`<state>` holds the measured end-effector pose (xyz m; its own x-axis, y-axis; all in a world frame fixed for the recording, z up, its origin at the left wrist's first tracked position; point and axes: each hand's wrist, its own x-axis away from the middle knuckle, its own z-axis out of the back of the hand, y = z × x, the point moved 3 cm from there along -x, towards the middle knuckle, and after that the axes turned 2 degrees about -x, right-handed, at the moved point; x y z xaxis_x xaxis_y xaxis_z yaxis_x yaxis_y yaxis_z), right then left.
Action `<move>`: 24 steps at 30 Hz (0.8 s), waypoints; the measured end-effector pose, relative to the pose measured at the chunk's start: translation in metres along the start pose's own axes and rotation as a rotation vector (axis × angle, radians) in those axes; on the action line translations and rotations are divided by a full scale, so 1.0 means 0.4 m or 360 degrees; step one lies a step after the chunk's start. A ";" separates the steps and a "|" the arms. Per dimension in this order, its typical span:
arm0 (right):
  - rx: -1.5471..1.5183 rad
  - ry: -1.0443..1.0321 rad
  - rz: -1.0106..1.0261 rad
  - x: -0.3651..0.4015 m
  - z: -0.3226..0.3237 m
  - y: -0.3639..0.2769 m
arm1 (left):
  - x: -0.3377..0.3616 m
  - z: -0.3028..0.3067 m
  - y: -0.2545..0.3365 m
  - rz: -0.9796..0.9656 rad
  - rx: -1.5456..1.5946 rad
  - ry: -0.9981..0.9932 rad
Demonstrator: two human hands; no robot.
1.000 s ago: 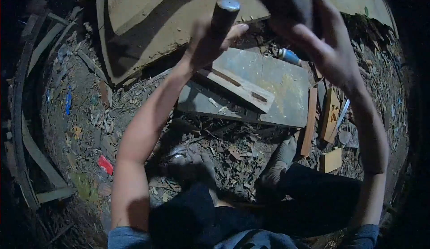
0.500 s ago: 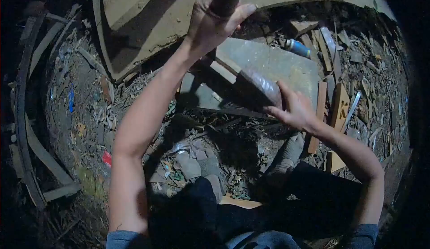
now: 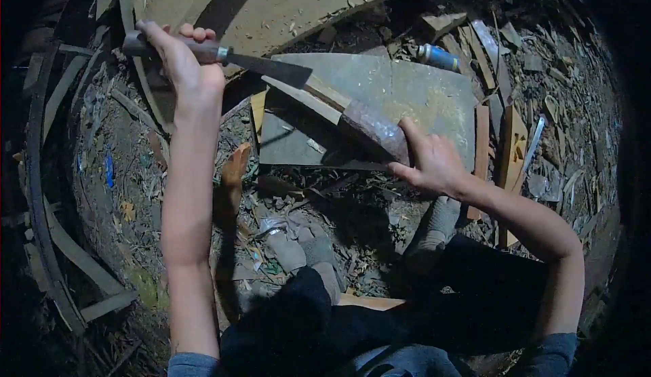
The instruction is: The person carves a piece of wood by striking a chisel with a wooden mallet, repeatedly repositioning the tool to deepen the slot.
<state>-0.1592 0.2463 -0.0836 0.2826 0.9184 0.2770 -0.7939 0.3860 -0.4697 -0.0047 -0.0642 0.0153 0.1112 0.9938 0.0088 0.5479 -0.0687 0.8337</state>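
My left hand (image 3: 186, 58) is wrapped round the dark handle of a broad-bladed tool (image 3: 274, 68), at the upper left. The blade points right and reaches the far end of a wood piece (image 3: 305, 100), which has pale cut faces and a dark, rough near end. My right hand (image 3: 434, 160) grips that dark end, thumb and fingers on either side. Beneath the wood piece lies a flat grey board (image 3: 434, 99) with small pale chips on it.
A large curved wooden slab (image 3: 305, 4) spans the top. A blue can (image 3: 437, 57) lies beyond the board. Wood offcuts (image 3: 481, 153) lie at the right, curved strips (image 3: 74, 251) at the left. My feet (image 3: 434, 231) rest on ground covered with scraps.
My left hand has moved left and turned, bringing the tool's blade into view over the wood piece. My right hand and the wood piece have shifted slightly left.
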 end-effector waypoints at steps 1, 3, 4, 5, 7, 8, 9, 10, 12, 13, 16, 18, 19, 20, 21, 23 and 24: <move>0.0016 0.0023 0.0019 0.001 0.003 -0.003 | 0.020 0.008 -0.003 0.0023 0.0003 0.0001; 0.0033 0.0043 0.0037 0.002 0.001 -0.005 | 0.040 0.035 -0.003 0.0084 0.0052 -0.0118; 0.0013 0.0038 0.0037 0.001 -0.002 -0.003 | 0.049 0.041 -0.003 0.0141 0.0101 -0.0241; -0.0007 0.0033 0.0041 -0.001 -0.003 -0.001 | 0.056 0.047 -0.004 0.0112 0.0091 -0.0250; -0.0019 0.0018 0.0039 -0.002 -0.002 -0.001 | 0.084 0.042 0.002 -0.0078 -0.0262 -0.0458; -0.0037 0.0003 0.0029 -0.001 -0.003 0.000 | 0.099 0.036 0.008 -0.0262 -0.0620 -0.0668; -0.0038 0.0002 0.0031 0.000 -0.004 0.002 | 0.113 0.029 0.017 -0.0274 -0.0767 -0.0783; -0.0003 0.0036 0.0057 0.000 -0.005 0.003 | 0.129 0.023 0.022 -0.0276 -0.0767 -0.0784; 0.0034 0.0070 0.0078 0.000 -0.007 0.004 | 0.180 -0.013 0.042 -0.0875 -0.1104 -0.0882; 0.0044 0.0043 0.0071 -0.002 -0.008 0.005 | 0.189 -0.022 0.046 -0.0783 -0.1071 -0.0957; 0.0088 0.0028 0.0058 -0.001 -0.011 0.005 | 0.185 -0.037 0.010 -0.0853 -0.0895 -0.0836; 0.0122 0.0035 0.0055 0.000 -0.010 0.005 | 0.177 -0.064 -0.007 -0.0818 -0.0654 -0.0820; 0.0158 0.0025 0.0043 0.001 -0.010 0.004 | 0.177 -0.073 -0.010 -0.0780 -0.0421 -0.0798; 0.0191 0.0016 0.0034 0.000 -0.009 0.003 | 0.177 -0.080 -0.014 -0.0779 -0.0424 -0.0796; 0.0187 0.0016 0.0034 0.001 -0.007 0.001 | 0.181 -0.087 -0.016 -0.0830 -0.0404 -0.0832; 0.0210 0.0082 0.0115 0.007 -0.003 -0.006 | 0.181 -0.093 -0.028 -0.0873 -0.0390 -0.0865; 0.0205 0.0079 0.0115 0.007 -0.005 -0.005 | 0.174 -0.091 -0.039 -0.0868 -0.0363 -0.0804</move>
<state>-0.1559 0.2482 -0.0837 0.2459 0.9478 0.2032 -0.8748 0.3073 -0.3746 -0.0357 0.0092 0.0232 0.2692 0.7178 -0.6421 0.4558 0.4924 0.7415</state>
